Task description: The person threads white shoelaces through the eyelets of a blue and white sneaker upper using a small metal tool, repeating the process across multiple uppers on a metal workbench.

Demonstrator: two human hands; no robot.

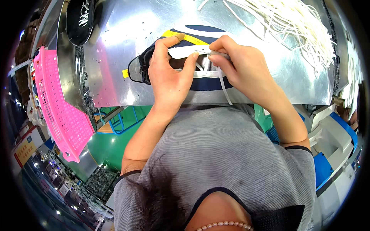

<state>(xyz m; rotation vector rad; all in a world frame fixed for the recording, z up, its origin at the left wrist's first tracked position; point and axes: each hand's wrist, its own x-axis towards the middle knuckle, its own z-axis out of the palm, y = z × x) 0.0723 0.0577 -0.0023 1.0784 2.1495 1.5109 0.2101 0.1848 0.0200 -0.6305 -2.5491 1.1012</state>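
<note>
A navy shoe upper [210, 84] with white eyelet strips, a yellow stripe and a grey heel lies sideways on the metal table in front of me. My left hand [168, 79] holds it near the opening, its index finger over the far side and its thumb at the far eyelet strip. With thumb and fingers pinched together, my right hand [244, 63] grips a white shoelace at that same strip, close to my left thumb. One lace end [224, 87] hangs over the near side toward me. The exact bit between my right fingertips is partly hidden.
Many loose white laces [285, 29] are heaped at the far right of the metal table [119, 82]. A black shoe [79, 23] rests at the far left. Beside the table's left edge is a pink plastic basket [63, 104]. Blue-and-grey bins [327, 142] stand at right.
</note>
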